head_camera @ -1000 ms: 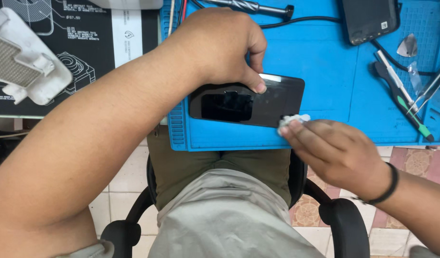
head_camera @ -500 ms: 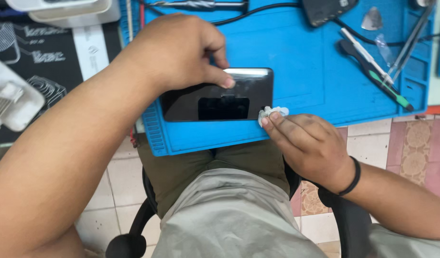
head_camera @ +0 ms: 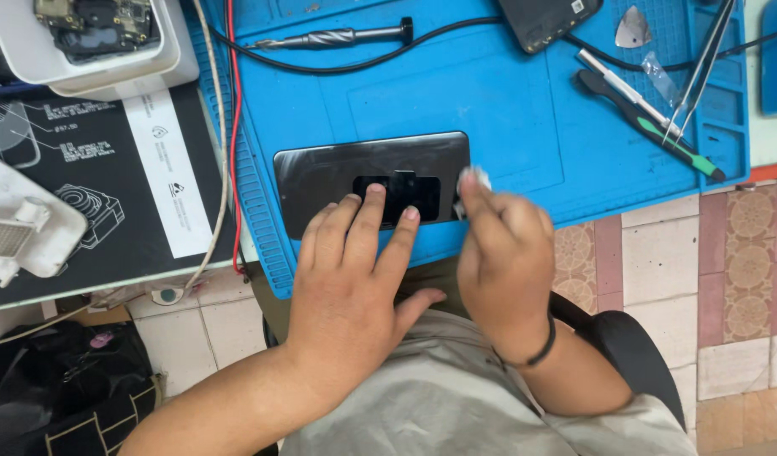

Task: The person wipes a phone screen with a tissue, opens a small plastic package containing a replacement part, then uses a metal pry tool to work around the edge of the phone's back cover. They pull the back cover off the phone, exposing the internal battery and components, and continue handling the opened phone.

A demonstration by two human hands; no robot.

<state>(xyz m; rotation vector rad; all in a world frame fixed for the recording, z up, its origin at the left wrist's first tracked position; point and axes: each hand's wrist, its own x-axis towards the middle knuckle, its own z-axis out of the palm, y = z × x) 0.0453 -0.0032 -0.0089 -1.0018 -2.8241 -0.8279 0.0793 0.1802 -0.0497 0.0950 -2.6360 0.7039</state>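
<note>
- The left hand (head_camera: 354, 287) lies flat, fingers spread open, fingertips pressing the near edge of the black phone (head_camera: 371, 181) on the blue mat (head_camera: 506, 110).
- The right hand (head_camera: 498, 245) pinches a small white wad (head_camera: 473, 180) at the phone's right end.
- Beyond the fingers to the left, a white tray (head_camera: 110, 59) holds dark parts.
- Half a second ago the left hand covered the phone from above; now it holds from the near side.

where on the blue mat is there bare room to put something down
Bare mat lies between the phone and the black cable above it. The right side is crowded with tools. Both hands, left and right, cover the near edge.
</note>
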